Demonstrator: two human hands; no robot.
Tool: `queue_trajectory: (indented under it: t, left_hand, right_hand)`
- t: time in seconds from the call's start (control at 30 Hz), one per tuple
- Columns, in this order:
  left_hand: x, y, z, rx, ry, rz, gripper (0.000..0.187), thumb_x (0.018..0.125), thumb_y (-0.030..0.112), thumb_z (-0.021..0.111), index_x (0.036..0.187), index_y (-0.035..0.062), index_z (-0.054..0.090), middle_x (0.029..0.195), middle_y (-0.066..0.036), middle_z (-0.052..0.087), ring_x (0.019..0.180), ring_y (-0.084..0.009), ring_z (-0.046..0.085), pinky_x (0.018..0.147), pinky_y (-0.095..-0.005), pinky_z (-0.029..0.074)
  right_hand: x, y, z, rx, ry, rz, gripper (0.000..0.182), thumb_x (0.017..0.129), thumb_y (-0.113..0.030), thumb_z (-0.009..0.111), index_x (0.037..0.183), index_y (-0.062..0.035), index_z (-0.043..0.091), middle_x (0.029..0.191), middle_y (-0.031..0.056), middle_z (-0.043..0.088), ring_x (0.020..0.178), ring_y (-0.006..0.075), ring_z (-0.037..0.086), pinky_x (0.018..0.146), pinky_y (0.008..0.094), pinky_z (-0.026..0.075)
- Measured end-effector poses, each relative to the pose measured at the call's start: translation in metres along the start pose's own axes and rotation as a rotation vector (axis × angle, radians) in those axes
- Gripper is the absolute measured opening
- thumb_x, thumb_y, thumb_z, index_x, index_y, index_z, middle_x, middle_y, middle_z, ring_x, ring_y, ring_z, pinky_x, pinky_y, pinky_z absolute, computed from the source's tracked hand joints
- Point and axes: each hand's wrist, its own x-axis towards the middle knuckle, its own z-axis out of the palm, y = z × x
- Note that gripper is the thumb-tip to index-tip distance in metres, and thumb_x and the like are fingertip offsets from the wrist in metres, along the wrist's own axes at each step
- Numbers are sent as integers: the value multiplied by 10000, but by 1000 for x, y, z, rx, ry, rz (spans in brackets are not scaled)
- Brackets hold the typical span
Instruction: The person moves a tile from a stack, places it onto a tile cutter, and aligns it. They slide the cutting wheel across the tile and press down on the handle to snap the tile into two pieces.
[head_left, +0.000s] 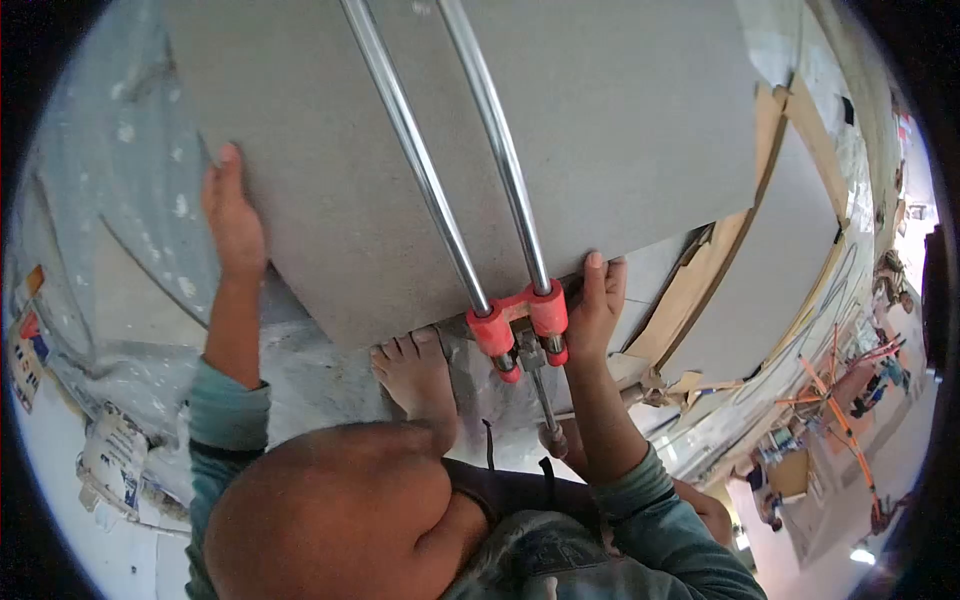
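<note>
A large grey tile [320,190] lies under the two chrome rails of a manual tile cutter [420,165]. The cutter's red end bracket [490,330] sits at the tile's near edge, and a metal handle [542,395] extends from it toward my body. My left hand [237,220] holds the tile's left edge, its fingers partly hidden. On the near edge, just right of the red bracket, my right hand [595,310] grips the tile with the thumb uppermost. Its other fingers are partly out of sight. My bare foot [415,375] rests by the tile's near corner.
Plastic sheeting [120,240] covers the floor at left, near a white printed bag [115,455]. At right, another grey tile [770,260] lies among torn cardboard [680,310]. Farther right are an orange stand [835,415] and scattered items. People are in the background.
</note>
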Motion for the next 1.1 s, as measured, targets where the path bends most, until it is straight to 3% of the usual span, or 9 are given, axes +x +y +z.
queue_trajectory:
  t: [0.07, 0.23, 0.37, 0.5, 0.57, 0.8, 0.87, 0.97, 1.1]
  left_hand:
    - [-1, -7, 0, 42, 111, 39, 962, 828, 672, 425, 1375, -96, 235, 1358, -279, 338, 1258, -363, 348, 1072, -398, 218]
    - [-10, 9, 1, 268, 177, 82, 895, 855, 632, 416, 1358, -94, 280, 1325, -269, 388, 1242, -347, 375, 1062, -389, 229]
    - [-1, -2, -18, 283, -17, 250, 700, 934, 506, 374, 1320, -78, 360, 1261, -223, 469, 1171, -296, 455, 1016, -373, 291]
    - [-1, -1, -16, 193, 85, 105, 606, 928, 510, 387, 1229, -10, 472, 1198, -160, 488, 1083, -241, 458, 976, -399, 304]
    - [1, -5, -25, 362, 1, 382, 542, 970, 439, 326, 1221, -18, 474, 1054, -142, 555, 994, -203, 522, 915, -335, 360]
    - [-3, 10, -12, 102, 53, 101, 523, 964, 441, 352, 1214, 2, 487, 1065, -127, 562, 1004, -185, 528, 896, -331, 377]
    - [-7, 14, -7, -86, 55, -21, 495, 932, 417, 455, 1235, 26, 481, 1189, -84, 522, 1104, -194, 461, 995, -353, 305]
    - [0, 5, -14, 101, 55, 162, 484, 965, 421, 360, 1202, 23, 499, 1095, -111, 561, 1030, -167, 521, 946, -320, 348]
    - [-5, 10, -7, -49, 128, 1, 473, 973, 388, 353, 1230, 17, 493, 1148, -107, 548, 1076, -163, 498, 979, -317, 328]
  right_hand:
    - [-3, -10, 7, 77, 3, 3, 334, 936, -218, 496, 1176, -5, 403, 1009, 53, 518, 915, 116, 459, 830, 273, 374]
    - [-7, -10, 5, -30, -22, 69, 283, 970, -220, 425, 1177, -29, 392, 1029, 66, 510, 948, 118, 482, 850, 286, 379]
    - [-9, -15, 15, -91, 122, 49, 344, 972, -271, 419, 1220, -38, 366, 941, 37, 520, 817, 87, 493, 724, 243, 405]
    - [-9, -13, 10, -172, 91, 67, 364, 967, -294, 432, 1219, -40, 368, 855, 16, 525, 677, 52, 491, 577, 189, 377]
    - [-10, -13, 15, -84, 210, 98, 342, 966, -292, 443, 1190, -40, 384, 822, 8, 518, 651, 44, 485, 545, 188, 372]
    - [-13, -7, -1, -43, 186, 133, 306, 971, -268, 444, 1177, -48, 388, 824, 26, 537, 656, 64, 531, 524, 179, 418]
    - [-11, -12, 7, 9, 198, 145, 305, 969, -274, 450, 1166, -50, 393, 829, 26, 538, 660, 63, 536, 527, 180, 425]
    - [-12, -16, 8, 38, 193, 173, 281, 967, -278, 453, 1134, -56, 411, 842, 26, 540, 676, 63, 546, 539, 183, 438]
    - [-14, -14, 4, -10, 199, 183, 216, 973, -269, 439, 1053, -69, 441, 839, 20, 534, 680, 54, 541, 536, 175, 431]
